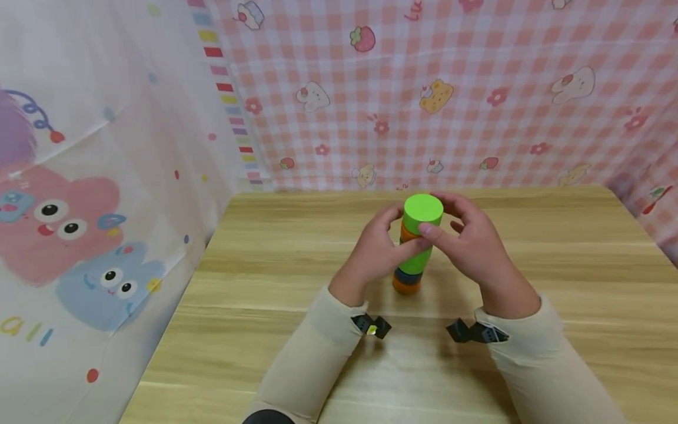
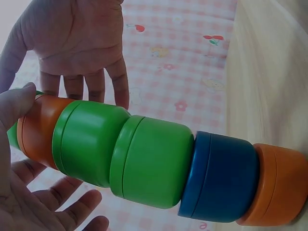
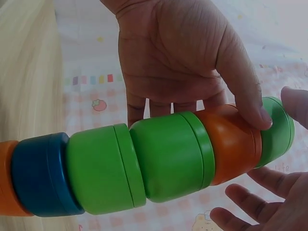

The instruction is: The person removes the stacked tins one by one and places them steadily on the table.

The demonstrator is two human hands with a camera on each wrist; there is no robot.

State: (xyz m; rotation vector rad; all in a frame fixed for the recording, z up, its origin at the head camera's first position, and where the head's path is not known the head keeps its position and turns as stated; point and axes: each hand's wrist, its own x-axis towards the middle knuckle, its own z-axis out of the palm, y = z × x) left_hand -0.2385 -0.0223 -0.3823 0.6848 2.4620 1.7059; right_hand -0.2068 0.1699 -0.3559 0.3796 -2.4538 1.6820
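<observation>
Small round jars, each with a lid-like rim, stand in one tall column on the table. From the bottom up come an orange jar [image 1: 406, 288], a dark blue jar [image 2: 224, 178], two green jars [image 3: 168, 156], an upper orange jar [image 3: 231, 144] and a top green jar [image 1: 423, 209]. My left hand [image 1: 373, 250] holds the upper orange jar, thumb in front and fingers behind. My right hand [image 1: 477, 244] holds the top green jar between its thumb and the fingers behind it. Parts of the fingers are hidden behind the column.
The light wooden table [image 1: 254, 265] lies beneath the column. A pink checked cloth [image 1: 392, 70] hangs behind the table, and a white cartoon-printed sheet [image 1: 175, 106] hangs on the left. Each sleeved wrist carries a small black camera [image 1: 477, 332].
</observation>
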